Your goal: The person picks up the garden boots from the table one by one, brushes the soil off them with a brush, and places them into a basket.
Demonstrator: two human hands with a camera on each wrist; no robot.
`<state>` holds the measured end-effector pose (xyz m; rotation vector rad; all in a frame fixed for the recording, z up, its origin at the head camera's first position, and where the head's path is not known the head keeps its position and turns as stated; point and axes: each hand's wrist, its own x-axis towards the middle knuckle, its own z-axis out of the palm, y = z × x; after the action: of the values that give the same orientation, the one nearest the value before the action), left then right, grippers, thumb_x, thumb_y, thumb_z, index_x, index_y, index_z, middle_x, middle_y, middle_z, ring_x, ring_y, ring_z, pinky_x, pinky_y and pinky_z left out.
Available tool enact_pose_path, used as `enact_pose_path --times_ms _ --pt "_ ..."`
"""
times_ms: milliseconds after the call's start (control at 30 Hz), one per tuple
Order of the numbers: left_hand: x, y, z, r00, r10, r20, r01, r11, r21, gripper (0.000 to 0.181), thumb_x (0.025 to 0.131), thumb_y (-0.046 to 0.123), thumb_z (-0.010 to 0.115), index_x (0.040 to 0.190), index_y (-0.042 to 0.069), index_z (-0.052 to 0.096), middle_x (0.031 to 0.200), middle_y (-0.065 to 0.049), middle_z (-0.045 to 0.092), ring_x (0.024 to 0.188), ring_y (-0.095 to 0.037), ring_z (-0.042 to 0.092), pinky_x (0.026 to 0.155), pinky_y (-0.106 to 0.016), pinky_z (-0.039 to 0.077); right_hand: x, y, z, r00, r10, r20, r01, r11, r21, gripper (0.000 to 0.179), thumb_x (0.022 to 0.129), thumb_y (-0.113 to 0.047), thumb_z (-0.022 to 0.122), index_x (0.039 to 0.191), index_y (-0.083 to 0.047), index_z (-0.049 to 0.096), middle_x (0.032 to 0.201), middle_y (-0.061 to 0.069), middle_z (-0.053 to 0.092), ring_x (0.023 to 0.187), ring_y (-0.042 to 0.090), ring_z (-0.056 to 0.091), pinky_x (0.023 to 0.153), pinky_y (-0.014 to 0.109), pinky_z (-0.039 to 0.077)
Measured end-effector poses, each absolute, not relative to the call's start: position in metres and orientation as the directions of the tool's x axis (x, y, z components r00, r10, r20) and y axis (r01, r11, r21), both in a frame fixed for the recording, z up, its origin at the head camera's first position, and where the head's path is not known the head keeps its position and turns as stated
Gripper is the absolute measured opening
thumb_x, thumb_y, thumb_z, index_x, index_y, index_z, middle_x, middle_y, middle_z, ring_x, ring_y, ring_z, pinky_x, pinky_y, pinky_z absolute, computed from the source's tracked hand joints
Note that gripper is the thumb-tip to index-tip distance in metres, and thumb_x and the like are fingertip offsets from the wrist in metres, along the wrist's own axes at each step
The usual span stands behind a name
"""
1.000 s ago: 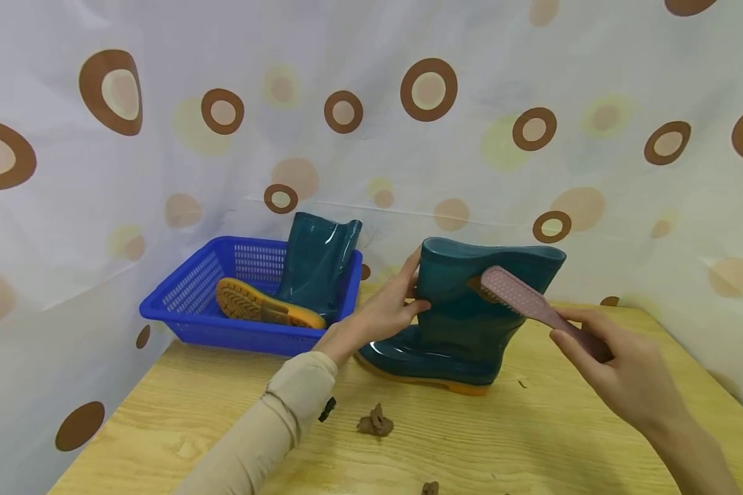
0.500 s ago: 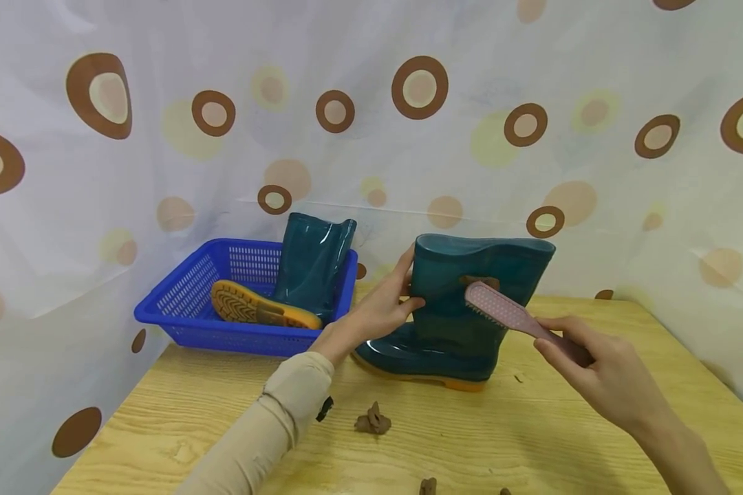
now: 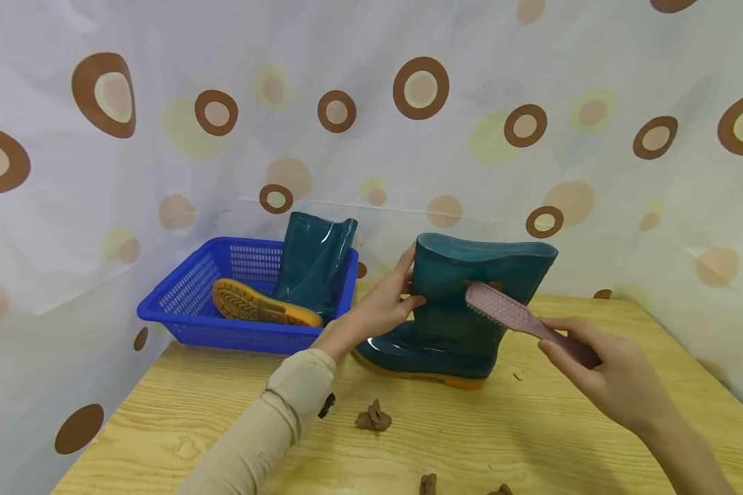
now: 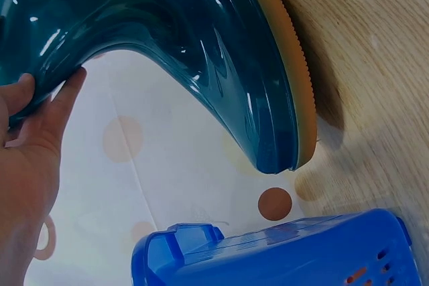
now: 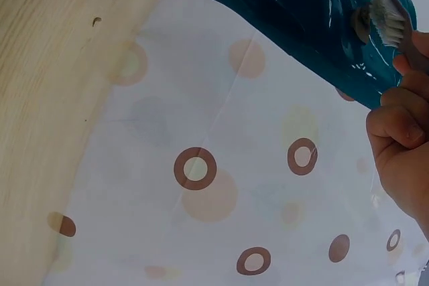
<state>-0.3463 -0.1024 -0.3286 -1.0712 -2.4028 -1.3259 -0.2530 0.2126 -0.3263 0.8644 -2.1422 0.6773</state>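
A glossy teal rubber boot (image 3: 448, 337) with an orange sole stands on the wooden table, toe to the left. My left hand (image 3: 380, 306) grips the front of its shaft, thumb on the near side and fingers behind. In my right hand (image 3: 619, 375) is the handle of a pink brush (image 3: 498, 306). The brush head lies against the shaft, just below a brown mud patch (image 3: 486, 284) that it partly covers. The right wrist view shows the pale bristles (image 5: 384, 19) right beside the brown lump (image 5: 360, 25).
At the left, a blue plastic basket (image 3: 179, 317) holds a second teal boot (image 3: 312, 268) and an orange sole (image 3: 248, 302). Brown clods (image 3: 373, 416) lie on the table (image 3: 272, 426) in front of the boot. A dotted white sheet (image 3: 371, 158) hangs behind.
The brush head has moved slightly down the shaft, exposing the mud patch above it; less of the patch shows now than half a second ago. The left hand keeps its grip.
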Motion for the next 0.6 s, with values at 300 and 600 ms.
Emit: enact_pose_path --times_ms 300,600 --pt "-0.3460 -0.1024 -0.3282 -0.713 0.504 0.487 0.683 0.343 0.645 0.092 0.098 -0.002 0.055 0.159 0.032 -0.005 0.154 -0.019 0.041 0.123 -0.033 0.062 0.102 -0.043 0.052 -0.2568 0.2115 -0.3160 -0.446 -0.316 0.837 -0.753 0.638 -0.161 0.037 0.076 0.004 0.079 0.110 -0.009 0.073 0.068 -0.013 0.051 0.054 -0.008 0.035 0.048 0.010 0.030" --pt "-0.3432 -0.1021 -0.3282 -0.724 0.508 0.467 0.666 0.337 0.666 0.094 0.097 -0.004 0.055 0.158 0.035 -0.005 0.155 -0.018 0.040 0.125 -0.034 0.061 0.102 -0.044 0.052 -0.2595 0.2102 -0.3220 -0.549 -0.306 0.777 -0.693 0.687 -0.219 0.032 0.081 -0.002 0.077 0.111 -0.013 0.073 0.064 -0.014 0.049 0.053 -0.003 0.037 0.048 0.013 0.029"
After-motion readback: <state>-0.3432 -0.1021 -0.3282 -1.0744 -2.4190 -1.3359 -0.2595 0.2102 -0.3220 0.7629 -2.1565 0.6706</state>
